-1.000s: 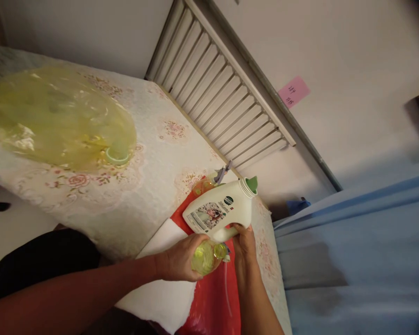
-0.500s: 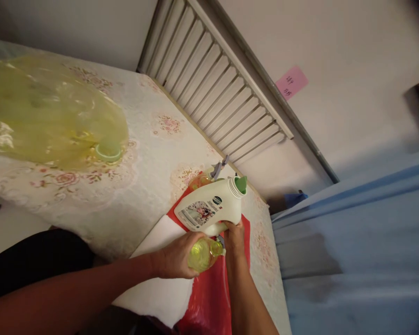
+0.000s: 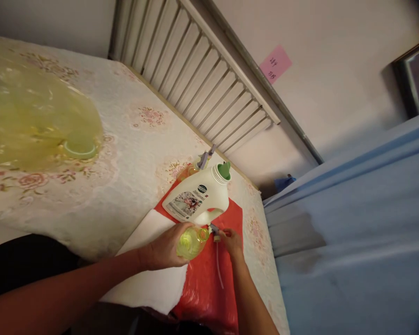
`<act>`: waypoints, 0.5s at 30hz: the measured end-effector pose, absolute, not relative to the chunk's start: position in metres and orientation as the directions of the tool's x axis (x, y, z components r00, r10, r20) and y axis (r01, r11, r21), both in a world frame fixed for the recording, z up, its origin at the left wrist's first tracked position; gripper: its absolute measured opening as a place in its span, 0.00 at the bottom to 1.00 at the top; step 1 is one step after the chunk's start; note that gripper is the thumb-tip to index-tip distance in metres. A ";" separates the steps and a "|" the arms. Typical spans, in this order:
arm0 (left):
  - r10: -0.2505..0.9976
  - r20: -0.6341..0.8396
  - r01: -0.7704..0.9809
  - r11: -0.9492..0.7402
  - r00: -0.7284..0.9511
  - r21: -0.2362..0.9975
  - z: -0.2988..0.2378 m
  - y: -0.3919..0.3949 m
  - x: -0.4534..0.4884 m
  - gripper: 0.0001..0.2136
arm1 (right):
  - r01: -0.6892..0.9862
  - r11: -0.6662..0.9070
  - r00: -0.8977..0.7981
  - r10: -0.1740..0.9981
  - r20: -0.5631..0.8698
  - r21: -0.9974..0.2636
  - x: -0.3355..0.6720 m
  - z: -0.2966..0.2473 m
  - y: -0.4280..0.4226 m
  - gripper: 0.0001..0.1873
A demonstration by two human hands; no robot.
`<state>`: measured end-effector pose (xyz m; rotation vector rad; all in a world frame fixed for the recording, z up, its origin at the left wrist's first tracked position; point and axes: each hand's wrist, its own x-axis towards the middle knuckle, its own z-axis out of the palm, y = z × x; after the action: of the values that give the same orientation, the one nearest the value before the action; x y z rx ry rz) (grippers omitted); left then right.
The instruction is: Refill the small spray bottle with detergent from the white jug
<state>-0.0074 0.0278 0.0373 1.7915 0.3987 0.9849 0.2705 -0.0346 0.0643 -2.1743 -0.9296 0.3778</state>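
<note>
My left hand (image 3: 165,246) is wrapped round a clear bottle (image 3: 189,243) of yellow-green liquid. The bottle leans to the right and its mouth has no cap. My right hand (image 3: 231,242) has its fingertips closed on a grey-and-white trigger spray head (image 3: 214,230). A thin dip tube hangs from it over the red sheet. Just beyond both hands stands a cream detergent jug (image 3: 199,195) with a green spout in its open neck and a printed label. Behind the jug is a second spray bottle (image 3: 192,170), partly hidden, with its spray head on.
A red glossy sheet (image 3: 204,284) and a white cloth (image 3: 153,288) lie under my hands on the flowered tablecloth (image 3: 125,179). A large bag of yellow liquid (image 3: 38,116) rests at left. A radiator (image 3: 192,70) borders the back; a blue curtain (image 3: 321,232) hangs at right.
My right hand has left the jug's handle and now grips the spray head. The jug stands on its own. The view has shifted, so the scene sits further left.
</note>
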 end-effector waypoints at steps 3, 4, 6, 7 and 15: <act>0.670 0.439 -0.165 -0.433 0.599 0.886 0.029 0.022 -0.003 0.35 | 0.475 -0.506 0.733 0.680 0.005 -0.720 0.266 0.047 -0.042 0.16; 0.674 0.435 -0.155 -0.435 0.597 0.887 0.026 0.019 -0.001 0.36 | 0.465 -0.506 0.738 0.674 0.002 -0.726 0.264 0.043 -0.044 0.16; 0.689 0.421 -0.116 -0.443 0.590 0.889 0.022 0.011 0.001 0.36 | 0.437 -0.492 0.744 0.668 -0.004 -0.753 0.259 0.037 -0.046 0.14; 0.696 0.409 -0.091 -0.446 0.590 0.891 0.021 0.006 0.002 0.36 | 0.417 -0.479 0.748 0.664 -0.008 -0.773 0.258 0.035 -0.046 0.13; 0.740 0.302 0.004 -0.381 0.601 0.925 0.023 -0.034 0.013 0.33 | 0.080 -0.232 0.718 0.688 -0.105 -0.969 0.273 0.042 -0.078 0.14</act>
<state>0.0131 -0.0343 0.0233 1.8011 0.6053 0.8962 0.2732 -0.0779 0.0417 -1.7349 -0.6137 0.6360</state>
